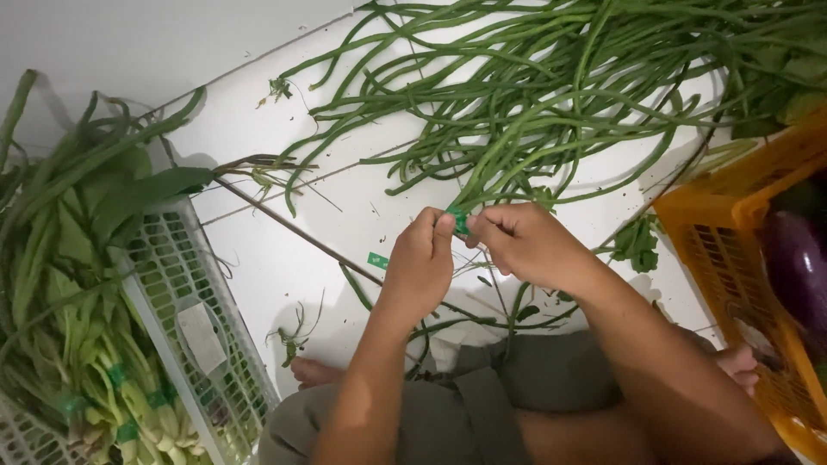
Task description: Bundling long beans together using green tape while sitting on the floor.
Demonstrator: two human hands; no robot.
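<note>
The person sat on the white tiled floor (284, 284) with both hands raised in front of the knees. The left hand (419, 263) and the right hand (527, 243) met at a strip of green tape (461, 224), each with its fingers pinched shut on an end of it, right where the lower ends of the long beans (534, 103) came together. The beans fanned out from that point across the floor toward the upper right, a loose heap of thin green pods. A small scrap of green tape (377, 260) lay on the floor just left of the left hand. At the left stood a white slatted plastic crate (185, 275), and in it lay leafy greens (60, 284) tied in bundles with green bands around their pale stems. At the right edge stood an orange plastic crate (724, 224), which held a dark purple eggplant (797, 263) against its inner wall; more green leaves showed beyond its far rim. Bits of stem and leaf lay scattered on the floor between the two crates.
</note>
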